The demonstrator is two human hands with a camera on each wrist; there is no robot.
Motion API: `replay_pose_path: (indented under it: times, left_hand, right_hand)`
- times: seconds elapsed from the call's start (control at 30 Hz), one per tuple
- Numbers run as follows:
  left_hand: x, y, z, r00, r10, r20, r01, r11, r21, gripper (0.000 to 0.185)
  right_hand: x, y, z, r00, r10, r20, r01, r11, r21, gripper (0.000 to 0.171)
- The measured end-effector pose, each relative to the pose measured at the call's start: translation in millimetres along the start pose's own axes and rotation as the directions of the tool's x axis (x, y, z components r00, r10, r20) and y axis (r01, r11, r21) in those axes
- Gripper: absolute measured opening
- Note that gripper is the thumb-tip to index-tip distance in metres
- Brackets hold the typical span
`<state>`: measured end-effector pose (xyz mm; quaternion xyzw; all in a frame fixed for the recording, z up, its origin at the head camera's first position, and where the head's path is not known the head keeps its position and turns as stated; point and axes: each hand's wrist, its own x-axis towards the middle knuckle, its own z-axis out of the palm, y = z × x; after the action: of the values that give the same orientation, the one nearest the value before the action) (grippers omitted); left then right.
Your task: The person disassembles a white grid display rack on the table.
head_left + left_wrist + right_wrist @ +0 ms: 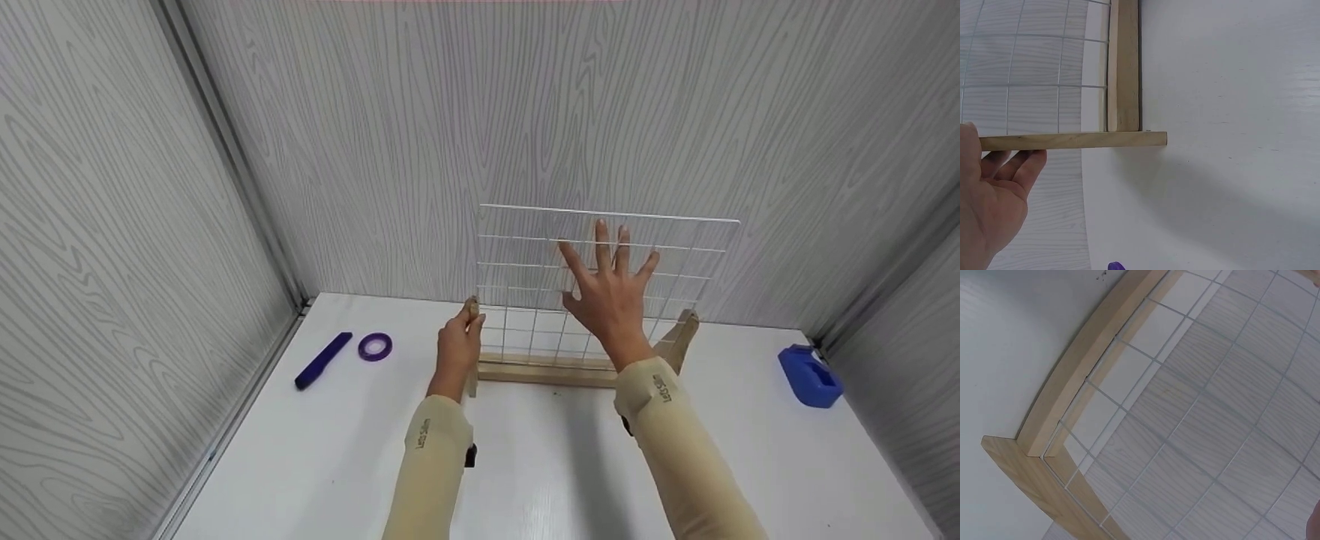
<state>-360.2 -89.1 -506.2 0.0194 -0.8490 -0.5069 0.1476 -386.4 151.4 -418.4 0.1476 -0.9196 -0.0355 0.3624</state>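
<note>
Grey wood-grain panels wall in a white tabletop point(525, 465), where a person in beige sleeves works at a white wire grid panel point(525, 240) standing upright in a pale wooden base rail point(547, 371) toward the far side of the surface. The left hand point(459, 346) grips the top of the short wooden upright post point(1072, 140) at the grid's left end, fingers curled round it; the left wrist view shows that post crossing the end of the rail at a right angle. The right hand point(611, 296) is spread flat against the near face of the mesh, fingers straight and splayed, pressing rather than grasping. At the right end of the rail a second wooden end piece point(679, 341) leans at an angle rather than standing straight. The right wrist view shows the lower wire edge sitting along the rail's groove. Judging from this, the grid is already seated in its base and is being steadied; the tilted right support appears yet to be squared up. Far left on the table lie a dark purple marker-like stick point(323, 360) and, just beside it, a purple tape ring point(375, 346); well apart at the right edge sits a blue plastic dispenser-like block point(810, 376).
</note>
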Motion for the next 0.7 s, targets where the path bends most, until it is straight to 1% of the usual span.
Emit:
replay_pose_path:
  times: [0.13,0.2,0.37,0.57,0.7]
  left_hand:
    - [0.8,-0.4,-2.0,1.0,-0.005,0.006,0.005,1.0,-0.015,0.031]
    - [1.0,-1.6,-2.6,1.0,-0.02,0.016,0.02,1.0,-0.018,0.029]
    - [0.7,-3.2,-3.4,0.999,-0.039,0.032,0.04,0.999,-0.026,0.029]
    - [0.1,-2.8,-2.3,0.998,-0.054,0.043,0.056,0.998,-0.025,0.029]
    - [0.1,-0.9,-2.2,0.998,-0.048,0.044,0.049,0.998,-0.027,0.031]
  right_hand:
    - [9,-1,-6,0.999,-0.02,-0.047,0.02,1.0,0.003,0.094]
    - [12,-2,-8,0.998,-0.027,-0.053,0.028,1.0,0.007,0.095]
    - [12,-2,-10,1.0,-0.014,-0.027,0.015,1.0,0.016,0.096]
    - [11,0,-11,1.0,-0.005,-0.013,0.005,0.999,0.033,0.097]
    - [13,1,-14,1.0,-0.011,-0.011,0.012,1.0,0.021,0.094]
